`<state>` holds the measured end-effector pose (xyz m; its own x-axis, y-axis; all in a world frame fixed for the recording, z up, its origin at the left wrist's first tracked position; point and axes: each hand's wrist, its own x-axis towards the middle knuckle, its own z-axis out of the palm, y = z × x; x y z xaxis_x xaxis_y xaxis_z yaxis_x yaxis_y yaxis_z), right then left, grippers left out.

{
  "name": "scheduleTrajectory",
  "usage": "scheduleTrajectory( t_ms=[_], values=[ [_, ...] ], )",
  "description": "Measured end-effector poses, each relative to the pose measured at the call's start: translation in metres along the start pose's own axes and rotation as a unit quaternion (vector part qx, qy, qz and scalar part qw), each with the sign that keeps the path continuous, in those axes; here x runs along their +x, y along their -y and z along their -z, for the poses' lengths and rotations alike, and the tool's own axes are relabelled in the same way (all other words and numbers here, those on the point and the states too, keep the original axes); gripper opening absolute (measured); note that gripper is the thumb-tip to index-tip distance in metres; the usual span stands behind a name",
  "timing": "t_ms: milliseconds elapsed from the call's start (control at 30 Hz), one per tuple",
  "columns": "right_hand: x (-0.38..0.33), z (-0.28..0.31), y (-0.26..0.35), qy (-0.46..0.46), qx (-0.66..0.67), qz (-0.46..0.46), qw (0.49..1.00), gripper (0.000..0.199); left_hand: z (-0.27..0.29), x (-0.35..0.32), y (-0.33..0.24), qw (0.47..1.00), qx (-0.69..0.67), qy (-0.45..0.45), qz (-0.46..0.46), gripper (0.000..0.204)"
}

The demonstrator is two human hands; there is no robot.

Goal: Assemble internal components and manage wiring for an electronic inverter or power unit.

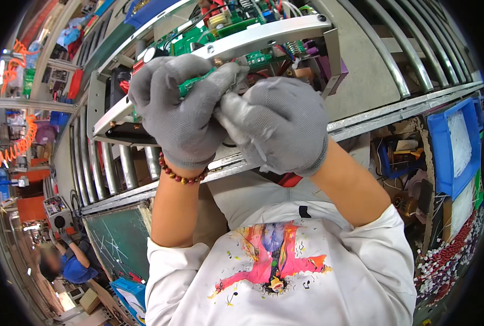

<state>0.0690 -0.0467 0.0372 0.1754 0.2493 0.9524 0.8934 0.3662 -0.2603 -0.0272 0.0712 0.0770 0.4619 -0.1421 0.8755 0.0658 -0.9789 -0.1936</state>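
Observation:
Both of my hands wear grey knit gloves and meet above the near side of an open metal chassis point(264, 33). Green circuit boards point(190, 41), wires and electronic parts fill the chassis. My left hand point(179, 111) is closed, thumb and fingers pinched together toward the right. My right hand point(280, 122) is closed as well, its fingertips touching those of the left. Whatever lies between the fingertips is too small or covered to make out. A green piece point(193, 82) shows beside my left fingers. The hands hide part of the chassis front.
The chassis rests on a conveyor of metal rollers point(397, 54) with a metal edge rail point(356, 122). A blue bin point(440, 155) and red-and-white wire bundles point(454, 252) are at the right. A green board point(114, 239) lies lower left; beyond it works a person in blue point(79, 266).

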Motion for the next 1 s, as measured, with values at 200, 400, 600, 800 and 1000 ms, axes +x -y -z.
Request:
scheduleTrajectory(
  t_ms=[200, 400, 600, 800, 1000],
  values=[
    [-0.009, 0.002, 0.012, -0.004, -0.006, -0.023, 1.0, 0.019, 0.0, -0.007, 0.0, 1.0, -0.007, 0.003, -0.013, 0.02],
    [-0.021, 0.003, 0.001, 0.023, 0.022, -0.001, 0.999, 0.034, 0.006, -0.004, -0.006, 0.999, -0.021, 0.042, 0.017, 0.023],
    [-0.107, 0.078, -0.005, 0.068, -0.137, -0.287, 0.946, 0.03, 0.06, -0.056, -0.037, 0.961, -0.155, 0.08, 0.216, 0.041],
    [-0.088, 0.035, -0.003, 0.053, 0.007, -0.216, 0.975, 0.023, -0.022, -0.092, -0.084, 0.954, -0.046, 0.164, 0.245, 0.046],
    [-0.073, 0.026, -0.005, 0.045, 0.072, -0.361, 0.929, 0.021, -0.055, -0.106, -0.096, 0.925, -0.171, 0.109, 0.321, 0.033]
  ],
)
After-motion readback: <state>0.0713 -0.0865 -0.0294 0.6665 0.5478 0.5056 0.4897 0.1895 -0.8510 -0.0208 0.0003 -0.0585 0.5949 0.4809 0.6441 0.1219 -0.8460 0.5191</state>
